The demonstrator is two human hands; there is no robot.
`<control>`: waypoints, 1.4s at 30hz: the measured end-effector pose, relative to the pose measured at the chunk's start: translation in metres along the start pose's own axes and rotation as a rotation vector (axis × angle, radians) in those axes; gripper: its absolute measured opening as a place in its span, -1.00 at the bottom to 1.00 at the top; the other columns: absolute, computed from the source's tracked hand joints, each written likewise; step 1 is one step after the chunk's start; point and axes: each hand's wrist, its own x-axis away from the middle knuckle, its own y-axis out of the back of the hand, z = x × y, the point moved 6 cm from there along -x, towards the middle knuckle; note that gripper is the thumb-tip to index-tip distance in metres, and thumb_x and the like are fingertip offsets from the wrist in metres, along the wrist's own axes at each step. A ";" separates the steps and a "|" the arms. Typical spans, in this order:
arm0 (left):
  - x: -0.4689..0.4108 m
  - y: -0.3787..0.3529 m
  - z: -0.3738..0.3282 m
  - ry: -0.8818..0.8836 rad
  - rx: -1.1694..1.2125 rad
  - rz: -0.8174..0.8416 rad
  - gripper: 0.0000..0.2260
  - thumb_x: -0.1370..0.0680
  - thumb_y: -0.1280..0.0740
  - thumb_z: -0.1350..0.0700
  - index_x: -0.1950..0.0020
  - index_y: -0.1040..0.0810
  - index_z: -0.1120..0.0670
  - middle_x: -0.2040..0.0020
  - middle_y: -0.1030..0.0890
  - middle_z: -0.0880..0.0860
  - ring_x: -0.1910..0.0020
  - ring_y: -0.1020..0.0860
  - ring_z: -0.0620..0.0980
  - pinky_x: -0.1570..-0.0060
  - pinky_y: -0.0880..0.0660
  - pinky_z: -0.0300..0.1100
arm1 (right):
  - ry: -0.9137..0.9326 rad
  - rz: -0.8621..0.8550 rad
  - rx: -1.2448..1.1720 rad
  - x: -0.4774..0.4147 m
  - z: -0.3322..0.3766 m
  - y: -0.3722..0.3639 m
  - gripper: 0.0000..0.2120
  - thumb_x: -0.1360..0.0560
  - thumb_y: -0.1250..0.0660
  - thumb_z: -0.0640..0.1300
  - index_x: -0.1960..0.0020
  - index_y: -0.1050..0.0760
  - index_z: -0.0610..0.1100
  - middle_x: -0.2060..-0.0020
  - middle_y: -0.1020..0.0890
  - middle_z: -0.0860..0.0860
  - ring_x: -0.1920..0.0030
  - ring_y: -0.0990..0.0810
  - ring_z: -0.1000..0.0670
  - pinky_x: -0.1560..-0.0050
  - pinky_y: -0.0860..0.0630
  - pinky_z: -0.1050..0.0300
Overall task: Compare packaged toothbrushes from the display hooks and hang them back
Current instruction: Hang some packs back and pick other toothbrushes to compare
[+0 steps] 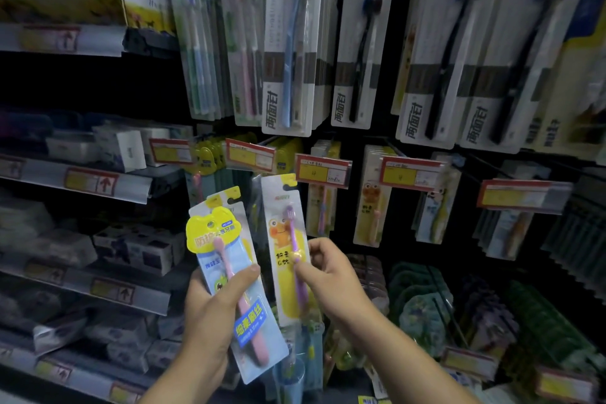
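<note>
Adult packs (288, 43) up top, kids' packs (370, 203) below, and two are off the display! Left hand (210, 308) clamps the blue pack (252, 321), thumb across it; right hand (331, 275) pinches the yellow pack (282, 233) just beside. Comparing now, I'd say, with both still to rehang. Price tags (323, 170) jut out, crowding the way back.
</note>
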 end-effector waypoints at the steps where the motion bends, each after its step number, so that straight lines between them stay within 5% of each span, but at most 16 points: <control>1: 0.000 0.000 -0.001 -0.007 -0.010 0.011 -0.47 -0.24 -0.59 0.00 -0.18 -0.61 0.07 0.01 -0.72 0.23 0.10 -0.71 0.26 0.04 -0.67 0.18 | 0.006 -0.024 0.027 -0.002 0.000 0.005 -0.93 -0.57 -0.40 -0.23 0.00 -0.54 -0.09 0.14 -0.68 -0.01 0.16 -0.62 0.08 0.08 -0.56 0.12; 4: 0.003 -0.004 -0.006 -0.041 -0.049 0.061 -0.47 -0.25 -0.58 0.02 -0.19 -0.60 0.06 -0.01 -0.72 0.19 0.09 -0.71 0.21 0.06 -0.66 0.12 | 0.024 -0.107 0.153 -0.006 0.002 0.022 -0.93 -0.58 -0.38 -0.20 -0.02 -0.52 -0.07 0.13 -0.66 0.01 0.21 -0.61 0.15 0.19 -0.52 0.27; 7: 0.005 -0.010 -0.008 -0.057 -0.100 0.121 -0.47 -0.26 -0.58 0.03 -0.21 -0.60 0.02 0.00 -0.74 0.12 0.07 -0.73 0.17 0.09 -0.65 0.09 | 0.011 -0.174 0.203 -0.012 -0.002 0.036 -0.94 -0.61 -0.36 -0.17 -0.07 -0.51 -0.09 0.11 -0.68 -0.06 0.19 -0.63 0.05 0.20 -0.57 0.16; 12: 0.001 -0.023 0.000 -0.061 -0.146 0.191 -0.44 -0.23 -0.61 0.01 -0.20 -0.58 0.03 -0.03 -0.73 0.12 0.08 -0.73 0.14 0.11 -0.63 0.05 | 0.014 -0.213 0.230 -0.028 -0.003 0.047 -0.90 -0.67 -0.30 -0.09 -0.18 -0.49 0.02 0.09 -0.66 0.14 0.16 -0.63 0.12 0.36 -0.48 0.38; 16: -0.007 -0.037 0.006 -0.064 -0.150 0.223 -0.40 -0.17 -0.64 -0.06 -0.17 -0.61 -0.03 -0.08 -0.69 0.16 0.04 -0.72 0.16 0.02 -0.66 0.17 | 0.033 -0.270 0.138 -0.052 -0.003 0.051 -0.87 -0.68 -0.28 -0.04 -0.22 -0.49 0.08 0.01 -0.64 0.17 0.02 -0.64 0.05 0.07 -0.59 0.16; 22: -0.011 -0.059 0.014 -0.059 -0.108 0.282 -0.36 -0.18 -0.63 0.01 -0.23 -0.58 0.08 0.00 -0.73 0.16 0.09 -0.72 0.17 0.10 -0.65 0.10 | 0.001 -0.394 0.075 -0.077 -0.008 0.063 -0.81 -0.68 -0.28 -0.01 -0.28 -0.47 0.02 -0.03 -0.63 0.10 0.10 -0.54 0.16 0.02 -0.46 0.17; 26: -0.010 -0.066 0.018 -0.057 -0.134 0.326 -0.43 -0.25 -0.61 0.09 -0.23 -0.58 0.09 0.03 -0.74 0.14 0.12 -0.73 0.14 0.17 -0.63 -0.03 | -0.011 -0.365 0.098 -0.080 -0.023 0.065 -0.84 -0.68 -0.27 0.05 -0.19 -0.49 0.01 -0.03 -0.64 0.04 0.00 -0.60 0.04 -0.11 -0.55 0.02; 30: -0.009 -0.066 0.021 -0.035 -0.142 0.308 -0.41 -0.20 -0.63 0.02 -0.20 -0.60 0.02 0.00 -0.74 0.11 0.07 -0.73 0.18 0.06 -0.66 0.13 | -0.117 -0.340 0.253 -0.076 -0.028 0.074 -0.65 -0.63 -0.28 0.20 -0.10 -0.54 -0.10 0.11 -0.65 -0.01 0.10 -0.62 -0.01 0.08 -0.51 0.08; 34: -0.005 -0.073 0.021 -0.015 -0.072 0.294 -0.58 -0.28 -0.57 0.09 -0.13 -0.65 0.03 0.05 -0.74 0.15 0.17 -0.71 0.15 0.14 -0.65 0.07 | -0.238 -0.331 0.543 -0.066 -0.031 0.082 -0.61 -0.59 -0.35 0.17 -0.23 -0.54 -0.10 -0.14 -0.64 -0.06 -0.12 -0.61 -0.09 -0.02 -0.44 0.12; 38: 0.000 -0.084 0.023 0.031 -0.012 0.295 -0.66 -0.29 -0.55 0.10 -0.06 -0.69 0.02 0.07 -0.73 0.18 0.18 -0.68 0.18 0.02 -0.63 0.25 | -0.246 -0.066 0.114 -0.038 -0.017 0.064 -0.79 -0.61 -0.38 0.03 -0.11 -0.60 -0.11 0.06 -0.71 -0.05 0.12 -0.64 -0.09 0.00 -0.62 -0.07; 42: 0.005 -0.094 0.027 0.040 -0.026 0.309 -0.58 -0.30 -0.56 0.06 -0.14 -0.66 0.06 0.00 -0.73 0.25 0.13 -0.71 0.20 0.02 -0.65 0.17 | -0.215 0.175 -0.049 -0.003 0.009 0.052 -0.77 -0.62 -0.40 -0.06 -0.15 -0.61 -0.21 0.15 -0.68 -0.03 0.21 -0.65 -0.03 0.22 -0.62 0.13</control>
